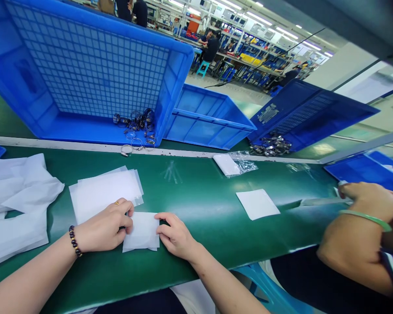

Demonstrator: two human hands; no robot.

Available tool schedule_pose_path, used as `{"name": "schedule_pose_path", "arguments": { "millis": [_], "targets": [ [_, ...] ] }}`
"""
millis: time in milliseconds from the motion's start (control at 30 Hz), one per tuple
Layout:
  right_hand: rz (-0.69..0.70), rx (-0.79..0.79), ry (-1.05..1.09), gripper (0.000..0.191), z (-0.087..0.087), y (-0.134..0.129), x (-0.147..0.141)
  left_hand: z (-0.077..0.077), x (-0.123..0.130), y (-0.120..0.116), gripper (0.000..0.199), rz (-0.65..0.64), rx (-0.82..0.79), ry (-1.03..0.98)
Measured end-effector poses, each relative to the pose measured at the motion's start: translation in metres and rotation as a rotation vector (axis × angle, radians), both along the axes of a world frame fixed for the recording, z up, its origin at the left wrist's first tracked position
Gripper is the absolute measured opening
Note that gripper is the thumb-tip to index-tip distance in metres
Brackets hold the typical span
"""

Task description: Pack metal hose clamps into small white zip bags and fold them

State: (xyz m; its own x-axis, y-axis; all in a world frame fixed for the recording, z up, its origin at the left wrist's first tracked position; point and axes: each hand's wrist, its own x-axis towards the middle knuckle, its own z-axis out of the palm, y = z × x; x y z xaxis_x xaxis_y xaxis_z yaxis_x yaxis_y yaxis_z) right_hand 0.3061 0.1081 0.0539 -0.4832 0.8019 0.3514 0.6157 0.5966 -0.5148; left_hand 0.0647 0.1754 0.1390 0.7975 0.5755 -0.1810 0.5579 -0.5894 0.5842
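Observation:
A small white translucent packet (141, 230) lies flat on the green table in front of me. My left hand (108, 224), with a ring and a beaded bracelet, has its fingers curled at the packet's left edge. Along the right edge rest the fingertips of my right hand (175, 237), thumb and fingers slightly bent and apart. A stack of larger white sheets (101, 192) lies just beyond my left hand, with a clear plastic edge showing at its right side. What my left fingertips pinch, if anything, is hidden.
White bags (19, 209) lie far left. Blue crates (94, 126), (212, 126) stand behind, one holding metal clamps (139, 122). A white sheet (258, 204) and a clear bag (236, 164) are to the right. A co-worker's hand (370, 200) is at the right.

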Motion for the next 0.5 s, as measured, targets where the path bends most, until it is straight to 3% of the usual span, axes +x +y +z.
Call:
{"name": "schedule_pose_path", "arguments": {
  "millis": [100,267,500],
  "targets": [
    [-0.001,-0.001,0.005,0.021,0.0012,-0.0001,-0.0001,0.0014,0.0001,-0.0013,0.012,0.006,0.017,0.045],
    [0.000,0.011,0.016,0.021,0.0016,0.0000,-0.0008,-0.0056,0.0005,-0.0045,0.026,0.016,0.039,0.179],
    [0.001,-0.010,0.017,0.020,-0.0027,0.0000,0.0001,-0.0049,-0.0005,-0.0043,0.015,0.057,0.082,0.283]
  ]
}}
